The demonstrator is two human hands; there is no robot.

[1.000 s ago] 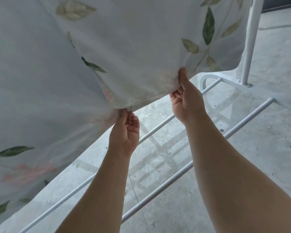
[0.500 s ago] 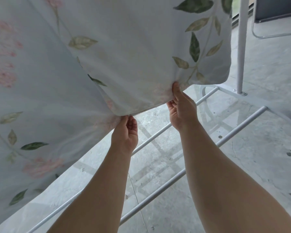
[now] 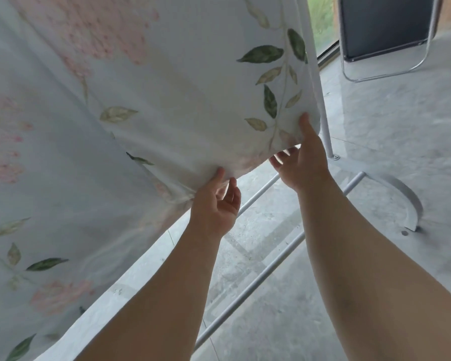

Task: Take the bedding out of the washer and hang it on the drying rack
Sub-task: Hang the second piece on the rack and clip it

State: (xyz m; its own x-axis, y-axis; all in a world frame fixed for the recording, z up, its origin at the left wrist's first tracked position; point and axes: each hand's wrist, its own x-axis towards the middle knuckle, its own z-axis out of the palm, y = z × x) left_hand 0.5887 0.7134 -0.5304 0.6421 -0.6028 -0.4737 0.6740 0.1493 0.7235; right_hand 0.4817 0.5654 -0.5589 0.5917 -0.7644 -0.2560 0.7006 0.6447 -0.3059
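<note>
The bedding [image 3: 146, 105], a white sheet printed with green leaves and pink flowers, hangs from above and fills the left and middle of the view. My left hand [image 3: 215, 204] pinches its lower hem with the thumb on the front. My right hand [image 3: 301, 162] holds the sheet's lower right corner, thumb on the front and fingers spread behind and below the hem. The white drying rack's upright post [image 3: 323, 113] stands just right of that corner, and its low rails [image 3: 258, 277] run under my arms. The rack's top bar is out of view.
The rack's curved white foot [image 3: 412, 204] rests on the grey concrete floor [image 3: 391, 121] at the right. A dark folding chair with a chrome frame [image 3: 383, 27] stands at the back right beside a glass door.
Both hands have shifted right along the hem and further apart, the right one reaching the corner by the post. The fingers of both hands have loosened and spread. More of the sheet shows.
</note>
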